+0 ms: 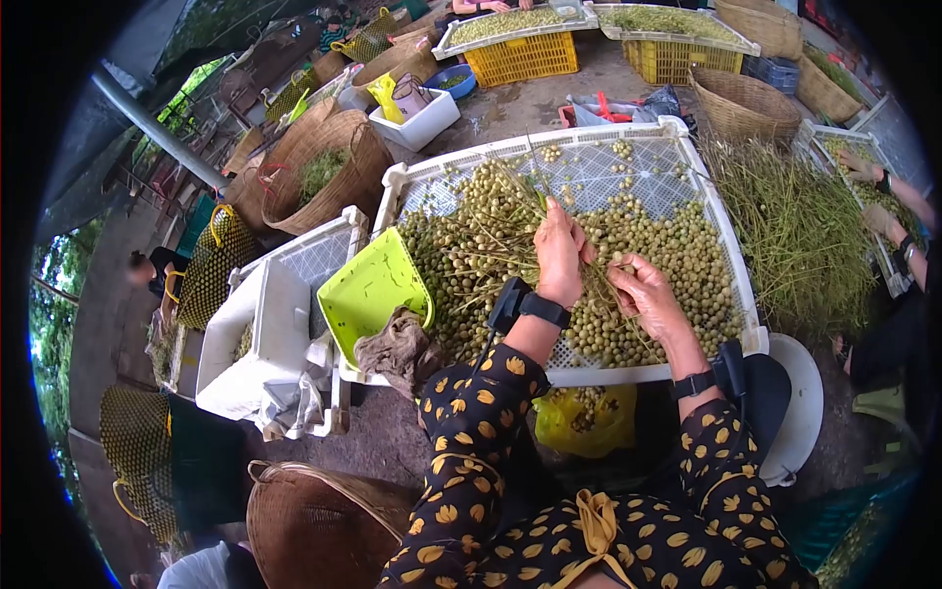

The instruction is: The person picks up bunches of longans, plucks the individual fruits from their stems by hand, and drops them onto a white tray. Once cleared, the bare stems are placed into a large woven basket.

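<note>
My left hand (559, 257) is closed around a bunch of thin fruit stems (510, 221), which fan out to its left with small round fruits on them. Close beside it, my right hand (643, 299) has its thumb and fingers pinched together; what sits between them is too small to make out. Both hands are over a white mesh tray (677, 177) strewn with loose yellow-green round fruits (667, 236). Darker green fruits and stems lie in the tray's left part.
A lime-green bin (368, 294) and a brown cloth (397, 351) are at the tray's left edge. Cut stems (790, 226) are heaped at right, beyond which another person's hands (873, 196) work. A yellow bag (589, 422) is below the tray; a wicker basket (324, 530) stands at lower left.
</note>
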### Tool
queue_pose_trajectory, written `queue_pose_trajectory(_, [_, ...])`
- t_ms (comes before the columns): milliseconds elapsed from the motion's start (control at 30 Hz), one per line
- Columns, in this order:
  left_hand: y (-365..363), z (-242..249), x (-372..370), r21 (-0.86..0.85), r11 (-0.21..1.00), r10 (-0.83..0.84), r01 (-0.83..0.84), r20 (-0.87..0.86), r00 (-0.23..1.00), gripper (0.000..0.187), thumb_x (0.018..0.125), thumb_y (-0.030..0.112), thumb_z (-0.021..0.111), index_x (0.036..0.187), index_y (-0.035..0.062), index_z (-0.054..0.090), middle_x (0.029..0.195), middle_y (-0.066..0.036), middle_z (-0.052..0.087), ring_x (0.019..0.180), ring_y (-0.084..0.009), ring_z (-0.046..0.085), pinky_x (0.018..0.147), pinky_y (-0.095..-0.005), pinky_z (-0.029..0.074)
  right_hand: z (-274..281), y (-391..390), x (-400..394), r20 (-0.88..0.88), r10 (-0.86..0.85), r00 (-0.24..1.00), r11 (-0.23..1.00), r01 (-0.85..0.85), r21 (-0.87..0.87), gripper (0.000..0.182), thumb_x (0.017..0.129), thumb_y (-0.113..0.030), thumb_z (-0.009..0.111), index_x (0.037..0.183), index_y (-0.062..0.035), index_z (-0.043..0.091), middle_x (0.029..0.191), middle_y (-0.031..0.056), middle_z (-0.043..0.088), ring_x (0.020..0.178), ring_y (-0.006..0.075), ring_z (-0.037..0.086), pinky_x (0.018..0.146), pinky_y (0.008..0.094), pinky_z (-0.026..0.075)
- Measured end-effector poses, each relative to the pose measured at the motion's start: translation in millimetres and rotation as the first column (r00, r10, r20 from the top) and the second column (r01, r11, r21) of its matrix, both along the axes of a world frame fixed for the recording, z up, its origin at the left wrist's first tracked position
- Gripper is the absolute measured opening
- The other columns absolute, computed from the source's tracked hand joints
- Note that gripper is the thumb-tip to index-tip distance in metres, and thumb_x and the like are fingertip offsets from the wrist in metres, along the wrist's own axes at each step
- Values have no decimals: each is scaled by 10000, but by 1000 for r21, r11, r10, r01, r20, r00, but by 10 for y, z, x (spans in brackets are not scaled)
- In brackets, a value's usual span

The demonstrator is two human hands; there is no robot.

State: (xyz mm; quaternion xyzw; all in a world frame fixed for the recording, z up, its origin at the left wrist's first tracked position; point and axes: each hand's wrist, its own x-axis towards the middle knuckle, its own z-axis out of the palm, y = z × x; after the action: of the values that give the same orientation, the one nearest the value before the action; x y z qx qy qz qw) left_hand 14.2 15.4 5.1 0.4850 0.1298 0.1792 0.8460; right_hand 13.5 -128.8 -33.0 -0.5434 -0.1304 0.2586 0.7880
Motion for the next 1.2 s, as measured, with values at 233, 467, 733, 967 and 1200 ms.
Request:
queue_pose_trajectory(233, [175, 138, 6, 82, 995, 55, -57, 24, 998, 480, 940, 496, 359, 613, 150, 302, 505, 28, 246, 412, -106, 239, 406, -273, 262, -111, -161, 116, 22, -21, 1000, 986, 24, -165, 143, 915, -200, 525, 910, -58, 548, 715, 0, 545, 488, 31, 429, 392, 183, 296])
queue_pose_trajectory(467, [66, 101, -15, 65, 997, -34, 32, 39, 999, 485, 940, 501, 355, 620, 140, 299, 497, 19, 259, 412, -116, 243, 409, -273, 265, 53, -39, -21, -182, 106, 978, 993, -112, -26, 237, 877, -287, 596, 994, -86, 550, 713, -10, 541, 493, 27, 418, 394, 163, 266])
queue_pose_trajectory(733, [-7, 52, -5, 20, 1000, -15, 14, 37, 999, 464, 931, 508, 375, 656, 139, 311, 497, 19, 254, 416, -111, 216, 409, -271, 243, -27, 73, -90, -30, 34, 999, 999, -34, -17, 160, 888, -157, 580, 1018, -70, 545, 755, -14, 534, 524, 21, 408, 437, 170, 290])
queue_pose_trajectory(967, [99, 166, -21, -10, 1000, -21, 22, 96, 995, 472, 937, 504, 362, 640, 142, 300, 484, 21, 232, 410, -115, 242, 428, -299, 298, -65, -84, 71, -82, -94, 992, 995, 97, 29, 119, 916, -169, 528, 987, -75, 550, 735, 10, 552, 473, 32, 419, 394, 184, 299])
queue_pose_trajectory(1200, [97, 228, -68, 193, 968, -179, 162, 72, 981, 508, 921, 509, 403, 573, 149, 312, 467, 27, 255, 434, -129, 377, 617, -339, 465, -113, -178, 244, 624, -153, 766, 850, 425, -312, 321, 892, -285, 570, 1117, -57, 590, 1036, 43, 597, 952, 159, 563, 856, 280, 443])
